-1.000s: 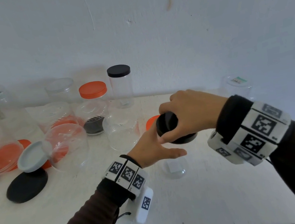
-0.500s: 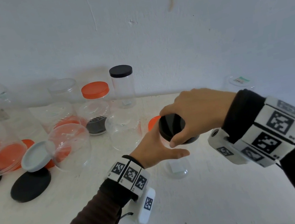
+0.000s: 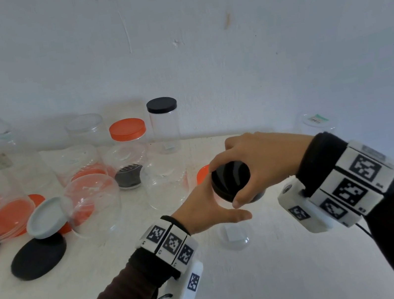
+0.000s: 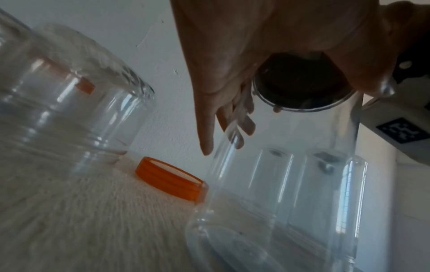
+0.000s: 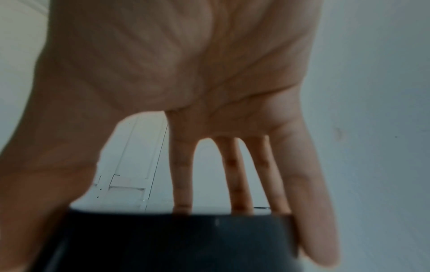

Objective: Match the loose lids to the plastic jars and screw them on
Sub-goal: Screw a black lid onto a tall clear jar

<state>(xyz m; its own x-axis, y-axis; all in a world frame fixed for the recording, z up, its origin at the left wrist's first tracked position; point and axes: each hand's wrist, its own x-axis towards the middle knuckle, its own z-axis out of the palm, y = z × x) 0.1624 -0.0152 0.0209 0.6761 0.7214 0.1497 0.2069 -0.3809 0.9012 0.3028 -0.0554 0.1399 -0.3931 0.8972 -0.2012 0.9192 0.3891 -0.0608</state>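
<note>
We see the right hand (image 3: 260,162) arched over a black lid (image 3: 231,180), its thumb on the near edge and its fingers (image 5: 235,184) dropping over the far edge, so it grips the lid from above. The lid sits on the mouth of a clear jar (image 3: 235,237) that stands upright on the white table (image 3: 277,279), near its middle. The left hand (image 3: 208,210) wraps the jar's upper wall from the left, thumb toward us and fingers (image 4: 242,125) curled round the far side, just under the lid. An orange lid (image 4: 170,179) lies flat on the table just behind the jar. Further left stand several more clear jars, one capped orange (image 3: 127,129) and one capped black (image 3: 161,105), with a grey lid (image 3: 45,217) and a black lid (image 3: 38,257) loose near them.
</note>
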